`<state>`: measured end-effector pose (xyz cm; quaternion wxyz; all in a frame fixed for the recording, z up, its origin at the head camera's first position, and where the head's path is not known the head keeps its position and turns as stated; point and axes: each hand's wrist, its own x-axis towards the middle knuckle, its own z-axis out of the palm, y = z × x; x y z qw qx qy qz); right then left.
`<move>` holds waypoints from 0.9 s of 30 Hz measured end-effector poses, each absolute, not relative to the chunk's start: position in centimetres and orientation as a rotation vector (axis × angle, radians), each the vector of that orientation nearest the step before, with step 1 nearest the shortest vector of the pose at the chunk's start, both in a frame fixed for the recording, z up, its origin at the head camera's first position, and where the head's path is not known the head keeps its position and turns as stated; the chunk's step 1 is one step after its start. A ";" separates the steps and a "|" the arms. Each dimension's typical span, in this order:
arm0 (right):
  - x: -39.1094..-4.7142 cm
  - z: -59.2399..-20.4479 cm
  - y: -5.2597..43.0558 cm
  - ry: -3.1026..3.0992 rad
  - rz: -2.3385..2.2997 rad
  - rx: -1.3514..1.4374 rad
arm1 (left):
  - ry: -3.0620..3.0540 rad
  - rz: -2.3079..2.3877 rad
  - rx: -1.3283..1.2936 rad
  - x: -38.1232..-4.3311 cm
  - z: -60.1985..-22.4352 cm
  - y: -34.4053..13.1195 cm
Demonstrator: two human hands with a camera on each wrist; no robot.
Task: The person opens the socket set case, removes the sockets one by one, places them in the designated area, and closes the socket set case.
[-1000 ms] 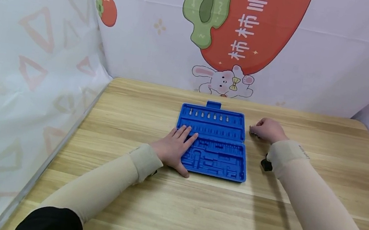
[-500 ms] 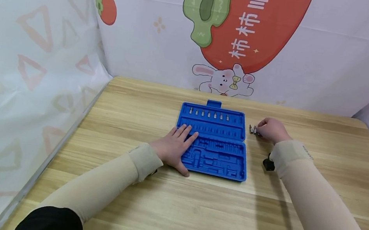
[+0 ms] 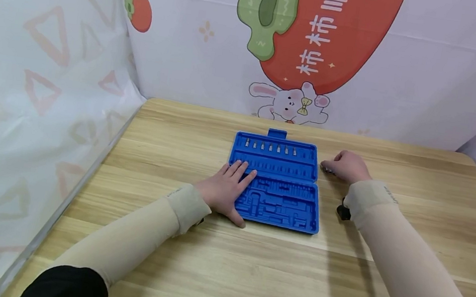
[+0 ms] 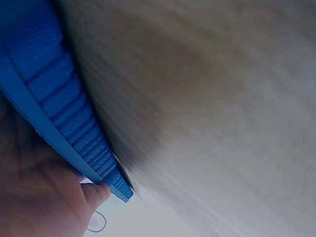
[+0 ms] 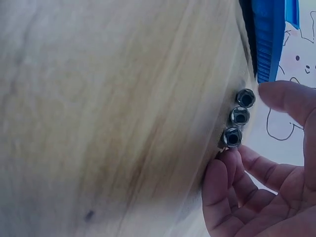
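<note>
An unfolded blue plastic socket case (image 3: 279,210) lies on the table, its upper half bearing a row of several small metal bits (image 3: 270,147). Across its left side rests my left hand (image 3: 225,190), fingers spread; the left wrist view shows its fingertips (image 4: 96,192) at the case edge. Right of the case, my right hand (image 3: 349,168) is at a row of three small metal sockets (image 5: 240,116) standing on the wood. Its thumb (image 5: 281,96) is at one end of the row and its curled fingers at the other, bracketing them. In the head view that hand partly covers the sockets.
The wooden table (image 3: 248,271) runs back to a printed cloth (image 3: 177,59) with a rabbit and persimmons. Another white cloth (image 3: 38,140) hangs along the left edge. A blue latch tab (image 3: 277,133) sticks out from the case's far side.
My right hand drew back to the right, exposing the sockets, then returned left over them. The left hand stays on the case.
</note>
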<state>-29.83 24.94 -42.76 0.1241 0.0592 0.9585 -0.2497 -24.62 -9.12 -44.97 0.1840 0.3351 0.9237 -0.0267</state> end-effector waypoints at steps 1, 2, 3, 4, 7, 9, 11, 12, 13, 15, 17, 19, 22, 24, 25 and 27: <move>-29.8 -42.8 25.0 2.794 -0.727 0.170 | 2.604 -0.075 0.946 -24.6 -45.0 -9.1; -29.8 -42.8 25.0 2.792 -0.728 0.165 | 2.604 -0.074 0.947 -24.6 -45.0 -9.1; -29.9 -42.8 25.1 2.790 -0.727 0.159 | 2.605 -0.074 0.947 -24.7 -45.0 -9.1; -30.0 -42.9 25.2 2.789 -0.725 0.154 | 2.607 -0.072 0.947 -24.6 -45.0 -9.1; -30.3 -42.9 25.4 2.782 -0.725 0.153 | 2.612 -0.070 0.944 -24.6 -44.8 -9.1; -30.4 -42.9 25.5 2.781 -0.720 0.154 | 2.611 -0.068 0.943 -24.6 -44.8 -9.1; -30.3 -42.8 25.4 2.774 -0.722 0.155 | 2.610 -0.067 0.944 -24.6 -44.8 -9.1; -30.2 -42.7 25.4 2.769 -0.725 0.157 | 2.610 -0.067 0.945 -24.6 -44.8 -9.1; -30.1 -42.7 25.4 2.765 -0.729 0.155 | 2.610 -0.069 0.947 -24.6 -44.8 -9.1; -30.0 -42.6 25.3 2.756 -0.746 0.152 | 2.613 -0.072 0.950 -24.7 -44.9 -9.1; -30.0 -42.6 25.2 2.751 -0.762 0.151 | 2.612 -0.076 0.952 -24.7 -44.9 -9.1; -29.9 -42.5 25.2 2.752 -0.770 0.141 | 2.609 -0.080 0.953 -24.7 -45.0 -9.1; -29.8 -42.6 25.2 2.752 -0.771 0.135 | 2.606 -0.079 0.951 -24.7 -45.1 -9.1; -29.8 -42.5 25.1 2.749 -0.760 0.135 | 2.607 -0.077 0.952 -24.7 -45.1 -9.1; -29.8 -42.4 25.1 2.747 -0.751 0.138 | 2.607 -0.074 0.952 -24.7 -45.1 -9.2; -29.8 -42.3 25.2 2.743 -0.731 0.149 | 2.608 -0.074 0.954 -24.6 -45.1 -9.2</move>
